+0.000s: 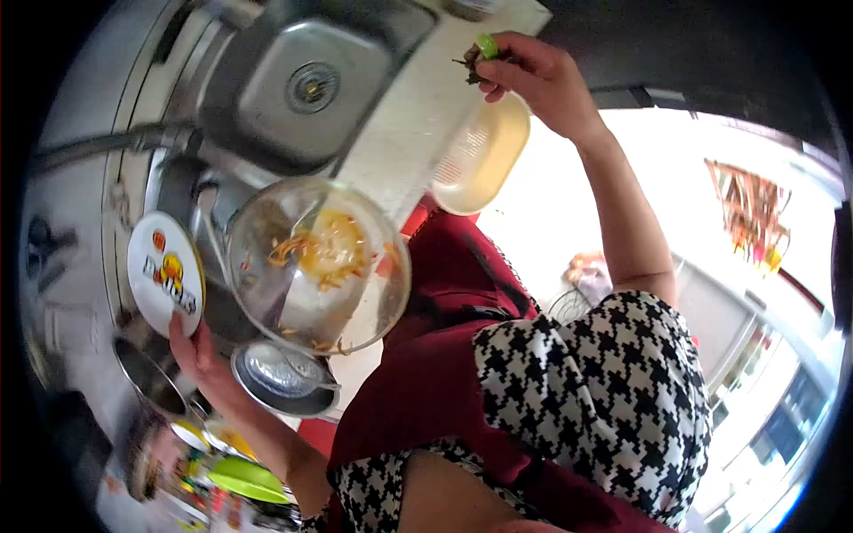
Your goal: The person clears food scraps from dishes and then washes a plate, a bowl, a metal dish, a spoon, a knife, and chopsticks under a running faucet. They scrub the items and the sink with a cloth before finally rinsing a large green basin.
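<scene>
My left hand (195, 351) grips the lower rim of a white oval plate (153, 280) with a yellow duck picture and lettering, its thumb on the face. The plate is tilted beside a large clear bowl (382, 311), which holds yellowish liquid and orange shreds. A metal spoon or ladle seems to lie in the bowl, though it is blurred. My right hand (533, 71) is closed in a pinch on dark, wilted scraps (475, 69) with a bright green piece (486, 44). Just below that hand is a cream oval basket (502, 155) with holes.
A steel sink basin (267, 115) with a drain lies at the upper left, its faucet (115, 147) at the far left. Below the bowl stands a metal pan (311, 404); another pot (147, 377) is near my left wrist. A green dish (249, 480) sits among clutter at the bottom left.
</scene>
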{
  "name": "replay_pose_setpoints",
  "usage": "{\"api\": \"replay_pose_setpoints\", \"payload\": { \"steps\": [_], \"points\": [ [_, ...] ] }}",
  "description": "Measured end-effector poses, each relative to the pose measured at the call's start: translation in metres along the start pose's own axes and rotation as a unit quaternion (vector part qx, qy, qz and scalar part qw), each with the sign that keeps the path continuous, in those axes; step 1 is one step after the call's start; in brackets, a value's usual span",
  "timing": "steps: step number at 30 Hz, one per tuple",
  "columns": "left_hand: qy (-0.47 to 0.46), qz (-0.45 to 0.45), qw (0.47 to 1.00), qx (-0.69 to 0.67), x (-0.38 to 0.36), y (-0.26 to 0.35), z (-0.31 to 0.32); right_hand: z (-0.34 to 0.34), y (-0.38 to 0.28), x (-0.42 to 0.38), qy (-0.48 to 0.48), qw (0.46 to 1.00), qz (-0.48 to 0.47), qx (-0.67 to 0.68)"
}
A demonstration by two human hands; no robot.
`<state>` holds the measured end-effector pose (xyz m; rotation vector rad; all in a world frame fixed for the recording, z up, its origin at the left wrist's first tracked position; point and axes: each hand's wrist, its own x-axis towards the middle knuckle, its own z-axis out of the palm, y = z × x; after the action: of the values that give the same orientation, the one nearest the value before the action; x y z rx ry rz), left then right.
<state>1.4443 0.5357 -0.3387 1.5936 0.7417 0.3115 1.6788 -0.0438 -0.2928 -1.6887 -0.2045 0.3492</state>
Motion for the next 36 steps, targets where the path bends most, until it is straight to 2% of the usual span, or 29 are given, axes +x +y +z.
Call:
{"api": "replay_pose_setpoints", "payload": {
  "steps": [2,3,5,7,8,11,13,15,18,19,22,23,24,25,26,27,28,29,30,31,33,34,36],
  "points": [
    [-0.023,0.063,0.992,0.11,-0.006,0.01,0.005,-0.024,0.003,-0.041,0.067,0.998,0.015,-0.008],
    [-0.017,0.049,0.988,0.148,-0.015,0.024,0.014,-0.035,0.009,-0.062,0.098,0.995,0.013,-0.012],
    [-0.033,0.099,0.959,0.262,-0.039,0.052,0.047,-0.045,0.025,-0.101,0.185,0.982,0.027,0.029],
    [-0.07,0.222,0.887,0.399,-0.068,0.079,0.083,-0.055,0.061,-0.128,0.259,0.963,0.061,0.04],
    [-0.098,0.121,0.886,0.436,-0.054,0.083,0.079,-0.06,0.082,-0.137,0.293,0.951,0.083,0.045],
    [-0.074,0.11,0.936,0.327,-0.068,0.091,0.099,-0.072,0.169,-0.145,0.356,0.921,0.151,0.041],
    [-0.087,0.11,0.937,0.319,-0.069,0.093,0.105,-0.078,0.222,-0.137,0.317,0.922,0.222,-0.021],
    [-0.101,0.127,0.945,0.283,-0.054,0.08,0.086,-0.081,0.263,-0.128,0.266,0.922,0.28,0.012],
    [-0.084,0.072,0.967,0.228,-0.004,0.049,0.037,-0.092,0.281,-0.114,0.275,0.9,0.337,0.014],
    [-0.083,0.064,0.97,0.219,0.005,0.041,0.024,-0.095,0.276,-0.111,0.3,0.895,0.321,0.079],
    [-0.095,0.094,0.965,0.227,0.003,0.031,0.005,-0.103,0.279,-0.105,0.298,0.915,0.269,0.039],
    [-0.095,0.102,0.964,0.228,0.004,0.029,0.01,-0.103,0.277,-0.104,0.28,0.915,0.29,-0.011],
    [-0.061,0.074,0.976,0.194,0.004,0.031,0.016,-0.103,0.277,-0.102,0.243,0.914,0.311,-0.089],
    [0.008,-0.025,0.997,0.069,0.004,0.037,0.027,-0.102,0.29,-0.1,0.204,0.913,0.328,-0.135],
    [0.1,-0.12,0.984,-0.086,0.002,0.045,0.038,-0.099,0.301,-0.099,0.158,0.908,0.301,-0.247],
    [0.143,-0.153,0.966,-0.155,0.0,0.052,0.043,-0.099,0.304,-0.103,0.109,0.926,0.258,-0.252],
    [0.139,-0.162,0.952,-0.219,-0.005,0.061,0.052,-0.096,0.281,-0.103,0.095,0.926,0.283,-0.23],
    [0.067,-0.129,0.957,-0.25,-0.006,0.057,0.049,-0.101,0.295,-0.105,0.105,0.917,0.245,-0.295],
    [0.081,-0.124,0.958,-0.245,-0.009,0.06,0.05,-0.102,0.269,-0.099,0.114,0.89,0.306,-0.317],
    [0.092,-0.121,0.959,-0.24,-0.014,0.064,0.052,-0.094,0.228,-0.094,0.169,0.885,0.219,-0.375],
    [0.09,-0.123,0.959,-0.241,-0.018,0.069,0.049,-0.074,0.156,-0.077,0.288,0.88,0.127,-0.355],
    [0.087,-0.123,0.958,-0.244,-0.021,0.071,0.049,-0.059,0.11,-0.063,0.316,0.875,0.035,-0.365],
    [0.118,-0.134,0.956,-0.231,-0.033,0.084,0.06,-0.029,0.04,-0.031,0.249,0.922,-0.018,-0.296]
  ]
}}
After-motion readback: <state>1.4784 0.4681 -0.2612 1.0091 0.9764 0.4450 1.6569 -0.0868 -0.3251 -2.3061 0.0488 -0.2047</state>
